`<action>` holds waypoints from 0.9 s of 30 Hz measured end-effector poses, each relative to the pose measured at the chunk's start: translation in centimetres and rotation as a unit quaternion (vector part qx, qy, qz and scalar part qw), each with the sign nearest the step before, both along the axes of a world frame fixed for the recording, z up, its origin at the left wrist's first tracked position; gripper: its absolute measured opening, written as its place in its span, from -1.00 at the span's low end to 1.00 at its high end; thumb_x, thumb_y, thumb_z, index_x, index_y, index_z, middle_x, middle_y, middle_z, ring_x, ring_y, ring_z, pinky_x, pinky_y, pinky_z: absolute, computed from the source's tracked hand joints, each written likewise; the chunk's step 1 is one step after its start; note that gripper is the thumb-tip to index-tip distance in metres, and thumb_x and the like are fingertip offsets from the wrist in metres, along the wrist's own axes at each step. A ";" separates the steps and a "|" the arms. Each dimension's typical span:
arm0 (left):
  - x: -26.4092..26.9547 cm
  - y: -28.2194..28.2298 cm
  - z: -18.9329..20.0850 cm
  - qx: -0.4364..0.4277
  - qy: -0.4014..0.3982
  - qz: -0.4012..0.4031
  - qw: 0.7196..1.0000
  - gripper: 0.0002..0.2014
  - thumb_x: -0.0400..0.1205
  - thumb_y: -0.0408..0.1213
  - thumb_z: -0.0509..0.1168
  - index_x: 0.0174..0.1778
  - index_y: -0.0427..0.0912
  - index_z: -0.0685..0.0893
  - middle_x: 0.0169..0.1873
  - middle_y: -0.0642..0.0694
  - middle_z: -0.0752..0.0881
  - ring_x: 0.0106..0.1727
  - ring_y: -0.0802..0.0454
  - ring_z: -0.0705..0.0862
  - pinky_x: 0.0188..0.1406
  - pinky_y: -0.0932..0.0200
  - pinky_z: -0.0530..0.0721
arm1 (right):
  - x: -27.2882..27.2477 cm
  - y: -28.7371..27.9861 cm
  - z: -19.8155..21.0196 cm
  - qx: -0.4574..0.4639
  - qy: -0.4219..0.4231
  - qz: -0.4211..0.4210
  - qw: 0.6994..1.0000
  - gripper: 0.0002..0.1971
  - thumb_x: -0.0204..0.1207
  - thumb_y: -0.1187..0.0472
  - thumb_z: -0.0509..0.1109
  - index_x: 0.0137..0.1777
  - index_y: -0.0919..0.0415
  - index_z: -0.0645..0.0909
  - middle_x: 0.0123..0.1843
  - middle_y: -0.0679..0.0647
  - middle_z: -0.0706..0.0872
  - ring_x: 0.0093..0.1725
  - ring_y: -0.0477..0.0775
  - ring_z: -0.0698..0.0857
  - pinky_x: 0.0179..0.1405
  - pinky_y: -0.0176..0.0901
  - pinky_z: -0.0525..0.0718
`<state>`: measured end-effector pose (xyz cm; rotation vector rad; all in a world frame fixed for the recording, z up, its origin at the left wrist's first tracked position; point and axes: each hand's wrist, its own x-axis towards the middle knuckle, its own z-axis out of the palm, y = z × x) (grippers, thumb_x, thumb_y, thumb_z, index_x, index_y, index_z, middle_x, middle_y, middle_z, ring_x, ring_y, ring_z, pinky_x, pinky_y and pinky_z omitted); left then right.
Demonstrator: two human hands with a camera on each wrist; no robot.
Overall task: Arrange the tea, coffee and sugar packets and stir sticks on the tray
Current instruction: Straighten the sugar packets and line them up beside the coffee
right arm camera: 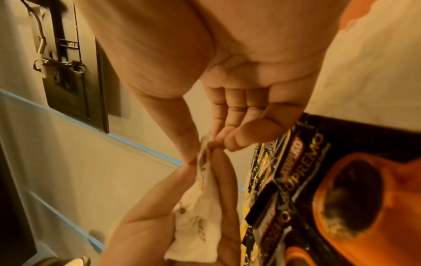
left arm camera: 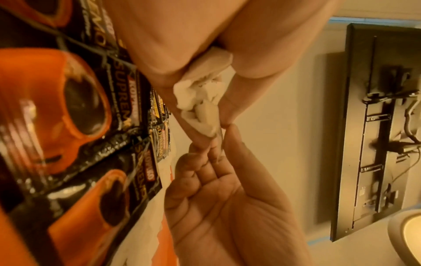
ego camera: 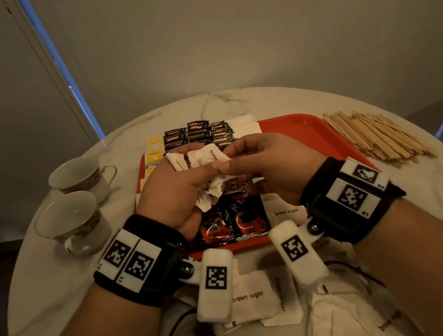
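At centre frame, above the red plastic tray (ego camera: 307, 127), the left hand (ego camera: 176, 187) clutches a crumpled bunch of white paper brown-sugar packets (ego camera: 198, 157). The right hand (ego camera: 266, 163) pinches one packet's edge. Tugging it free could well spill the bunch or tear paper.

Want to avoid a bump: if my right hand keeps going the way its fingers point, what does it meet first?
Most likely the sugar packets bunched in your left hand; the right hand fingertips already sit at their edge.

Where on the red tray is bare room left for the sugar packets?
Bare tray shows right of the coffee packets, toward the stir sticks. The left side is crowded: coffee in the middle, yellow tea packets at the left rim.
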<state>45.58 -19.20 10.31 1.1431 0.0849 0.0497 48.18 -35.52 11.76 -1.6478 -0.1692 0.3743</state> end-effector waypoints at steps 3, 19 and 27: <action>0.1 0.0 -0.1 0.047 -0.007 -0.006 0.999 -0.58 0.36 -0.43 0.55 0.14 -0.24 0.69 -0.17 -0.16 0.85 -0.19 -0.04 0.84 -0.35 0.12 0.80 | 0.1 -0.2 -0.2 0.065 0.007 -0.005 0.998 -0.87 0.54 0.33 0.55 0.04 0.25 0.70 -0.18 0.08 0.80 -0.24 -0.01 0.75 -0.35 -0.22 0.71; 1.1 1.3 -0.7 0.134 0.039 0.020 0.990 -0.87 0.64 -0.26 0.50 -0.22 0.00 0.77 -0.24 -0.10 0.77 -0.42 0.05 0.64 -0.65 0.22 0.53 | 0.9 -0.2 -1.3 0.149 -0.071 -0.123 0.979 -0.74 0.53 0.44 0.53 0.17 0.24 0.66 -0.11 0.10 0.87 -0.13 0.08 0.87 -0.33 -0.19 0.73; 1.6 1.4 -0.8 0.074 0.083 0.039 0.993 -0.89 0.62 -0.32 0.45 -0.23 -0.09 0.76 -0.20 -0.17 0.73 -0.45 0.04 0.61 -0.57 0.24 0.53 | 3.6 -0.8 -1.0 0.104 -0.013 -0.133 0.986 -0.88 0.51 0.43 0.54 -0.02 0.25 0.73 -0.04 0.18 0.85 -0.27 -0.01 0.75 -0.36 -0.18 0.66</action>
